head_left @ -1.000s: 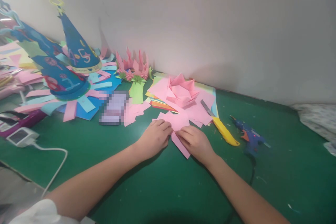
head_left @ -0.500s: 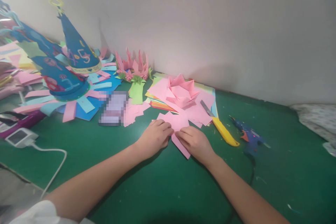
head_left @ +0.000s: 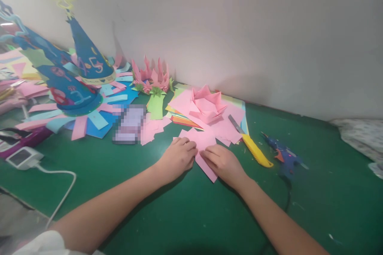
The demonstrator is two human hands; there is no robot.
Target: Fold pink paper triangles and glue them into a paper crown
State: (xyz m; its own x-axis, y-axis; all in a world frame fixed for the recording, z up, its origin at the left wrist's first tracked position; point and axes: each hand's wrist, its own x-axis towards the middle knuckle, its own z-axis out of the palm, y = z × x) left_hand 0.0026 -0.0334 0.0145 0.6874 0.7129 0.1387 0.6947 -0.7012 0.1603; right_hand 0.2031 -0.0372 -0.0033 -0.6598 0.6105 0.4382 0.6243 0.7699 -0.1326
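Observation:
A piece of pink paper [head_left: 206,167] lies on the green tabletop between my two hands, its lower corner pointing toward me. My left hand [head_left: 178,156] is closed on the paper's left side, fingers bent together. From the right, my right hand [head_left: 223,163] pinches or presses the same paper, its fingertips close to those of the left. More pink paper pieces lie just beyond my fingers. Behind them, a folded pink paper flower [head_left: 207,103] rests on a stack of coloured paper [head_left: 179,118].
Right of my hands lie a yellow utility knife [head_left: 256,150], blade out, and a blue glue gun [head_left: 284,154] with a cord. Blue paper party hats [head_left: 91,53], a pink paper crown [head_left: 151,77], a blurred phone-like object [head_left: 130,123] and a white cable [head_left: 64,172] are on the left.
Almost nothing differs. Both hands keep their places on the pink paper, and the view has shifted very slightly.

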